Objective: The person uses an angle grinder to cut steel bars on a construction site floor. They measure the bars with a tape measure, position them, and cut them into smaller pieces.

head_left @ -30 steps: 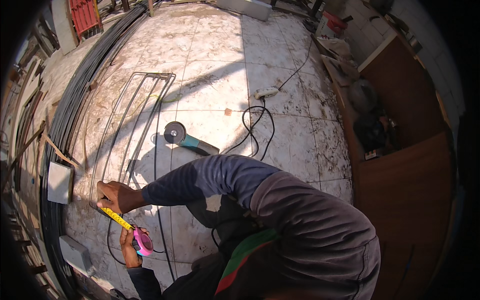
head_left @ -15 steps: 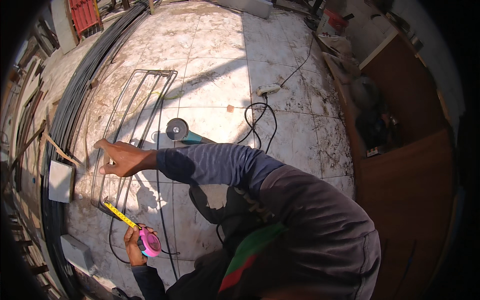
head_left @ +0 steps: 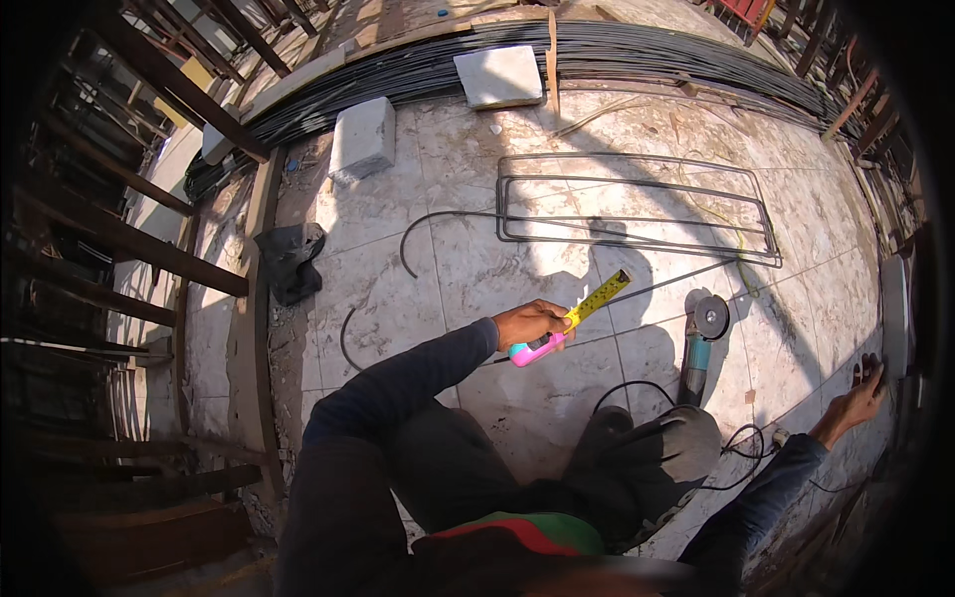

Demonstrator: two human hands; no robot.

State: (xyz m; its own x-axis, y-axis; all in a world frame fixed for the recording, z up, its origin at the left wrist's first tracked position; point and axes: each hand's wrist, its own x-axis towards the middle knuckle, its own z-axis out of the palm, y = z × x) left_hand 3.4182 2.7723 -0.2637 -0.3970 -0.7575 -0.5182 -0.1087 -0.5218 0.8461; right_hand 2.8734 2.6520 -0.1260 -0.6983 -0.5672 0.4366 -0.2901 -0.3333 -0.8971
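My left hand (head_left: 532,324) is closed around a pink and turquoise tape measure (head_left: 538,350). A short length of its yellow blade (head_left: 600,295) sticks out over the floor. Far off to the right, my right hand (head_left: 854,406) is open, its fingers stretched out beside a grey slab-like piece (head_left: 895,316); whether they touch it I cannot tell. Bent steel rod frames (head_left: 637,206), long and rectangular, lie beyond my left hand. A teal angle grinder (head_left: 697,356) with a round disc rests on the tiles between my hands.
Long dark steel rods (head_left: 637,55) lie bundled across the far side. Two pale blocks, one squarish (head_left: 499,78) and one thicker (head_left: 362,139), sit near them. A black crumpled bag (head_left: 290,261) lies left, by wooden beams (head_left: 264,328). The grinder's cable (head_left: 637,384) loops over the tiles.
The view has turned to the left. My right hand has left the steel frames and reached out to the far right. My left hand has drawn the tape measure away from the frames' end.
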